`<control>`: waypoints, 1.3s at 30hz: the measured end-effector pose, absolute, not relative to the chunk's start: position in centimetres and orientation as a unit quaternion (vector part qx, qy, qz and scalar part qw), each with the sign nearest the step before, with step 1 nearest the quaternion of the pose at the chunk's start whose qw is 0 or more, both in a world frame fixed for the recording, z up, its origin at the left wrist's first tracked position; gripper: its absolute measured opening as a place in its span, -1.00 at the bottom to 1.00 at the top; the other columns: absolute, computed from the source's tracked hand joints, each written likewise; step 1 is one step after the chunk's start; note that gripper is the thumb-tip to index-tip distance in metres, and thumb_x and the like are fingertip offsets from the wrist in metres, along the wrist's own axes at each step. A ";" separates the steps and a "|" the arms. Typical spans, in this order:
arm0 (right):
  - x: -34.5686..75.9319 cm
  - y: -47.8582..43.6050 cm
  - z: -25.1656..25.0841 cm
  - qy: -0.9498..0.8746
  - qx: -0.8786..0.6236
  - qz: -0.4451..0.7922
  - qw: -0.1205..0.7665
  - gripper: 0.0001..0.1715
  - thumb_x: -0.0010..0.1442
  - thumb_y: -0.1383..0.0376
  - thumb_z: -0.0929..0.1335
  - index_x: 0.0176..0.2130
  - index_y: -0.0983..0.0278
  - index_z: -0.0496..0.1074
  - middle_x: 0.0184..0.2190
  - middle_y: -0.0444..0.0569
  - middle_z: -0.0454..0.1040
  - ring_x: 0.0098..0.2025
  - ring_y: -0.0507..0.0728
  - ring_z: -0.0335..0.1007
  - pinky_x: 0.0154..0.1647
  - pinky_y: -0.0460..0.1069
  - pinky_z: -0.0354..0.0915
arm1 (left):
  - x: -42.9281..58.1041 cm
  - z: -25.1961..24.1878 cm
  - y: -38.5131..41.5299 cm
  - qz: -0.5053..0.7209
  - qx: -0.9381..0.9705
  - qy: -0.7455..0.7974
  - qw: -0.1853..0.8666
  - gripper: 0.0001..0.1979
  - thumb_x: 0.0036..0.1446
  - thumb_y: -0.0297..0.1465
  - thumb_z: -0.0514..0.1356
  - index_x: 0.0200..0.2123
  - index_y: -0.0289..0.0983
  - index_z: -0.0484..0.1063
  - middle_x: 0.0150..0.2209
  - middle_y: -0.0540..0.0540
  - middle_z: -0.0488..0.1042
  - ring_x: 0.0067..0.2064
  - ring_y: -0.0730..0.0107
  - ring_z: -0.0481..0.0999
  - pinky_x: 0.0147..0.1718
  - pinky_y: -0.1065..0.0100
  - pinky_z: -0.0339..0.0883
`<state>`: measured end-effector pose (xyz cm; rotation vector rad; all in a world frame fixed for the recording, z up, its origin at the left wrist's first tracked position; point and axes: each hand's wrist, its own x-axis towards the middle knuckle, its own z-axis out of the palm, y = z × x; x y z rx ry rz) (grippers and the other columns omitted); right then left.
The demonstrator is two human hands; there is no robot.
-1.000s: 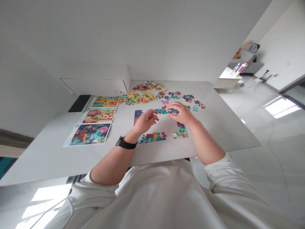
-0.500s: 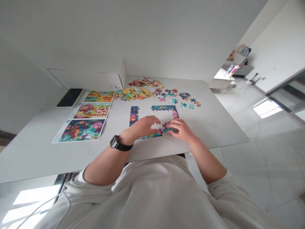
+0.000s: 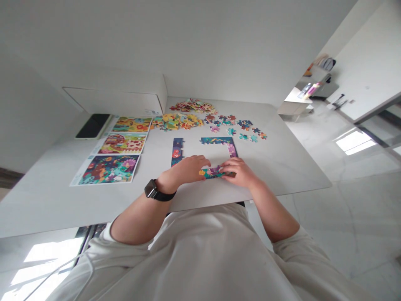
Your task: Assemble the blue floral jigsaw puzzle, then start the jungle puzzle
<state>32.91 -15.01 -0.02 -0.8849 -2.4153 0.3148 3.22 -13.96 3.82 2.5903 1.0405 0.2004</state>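
My left hand [image 3: 187,168], with a black watch on the wrist, and my right hand [image 3: 238,172] meet over the near edge strip [image 3: 213,172] of a partly built jigsaw frame. Both hands have curled fingers pressing on that colourful strip from either side. A left side strip [image 3: 177,151] and a top-right corner strip [image 3: 221,143] of the frame lie just beyond the hands on the white table [image 3: 282,159].
Loose puzzle pieces lie in piles [image 3: 178,121] and scattered [image 3: 241,127] at the far side. Three picture cards [image 3: 108,169] sit at the left, beside a dark phone [image 3: 92,126] and a white box [image 3: 119,100]. The table's near edge is close to my body.
Both hands came back from the far strip to the near edge of the frame. The right hand carried pieces there, and both now press the near strip together.
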 end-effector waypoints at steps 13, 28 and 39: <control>32.9 -14.9 -0.1 -0.903 -0.333 0.124 0.243 -0.80 0.25 0.23 0.60 -0.09 0.02 0.74 -0.01 -0.02 0.73 0.04 0.26 0.61 0.18 0.24 0.43 | 3.3 4.2 -14.6 0.073 0.920 0.335 0.191 -0.65 0.16 -0.47 0.34 0.04 -0.17 0.59 0.04 -0.17 0.61 0.10 0.05 0.60 0.13 0.20 0.35; 33.3 -14.9 -0.2 -0.902 -0.323 0.134 0.252 -0.81 0.27 0.23 0.57 -0.08 0.06 0.73 -0.02 0.00 0.71 0.05 0.27 0.61 0.19 0.27 0.43 | 3.7 4.0 -14.4 0.074 0.924 0.321 0.192 -0.65 0.15 -0.52 0.29 0.01 -0.18 0.59 0.00 -0.16 0.60 0.09 0.06 0.60 0.09 0.22 0.36; 33.2 -14.9 0.0 -0.888 -0.345 0.127 0.275 -0.84 0.36 0.27 0.50 -0.08 0.06 0.73 -0.07 0.01 0.69 0.00 0.23 0.60 0.17 0.23 0.44 | 2.4 4.1 -13.8 0.120 0.891 0.362 0.245 -0.62 0.15 -0.40 0.30 0.06 -0.14 0.59 0.06 -0.14 0.63 0.08 0.10 0.62 0.10 0.24 0.41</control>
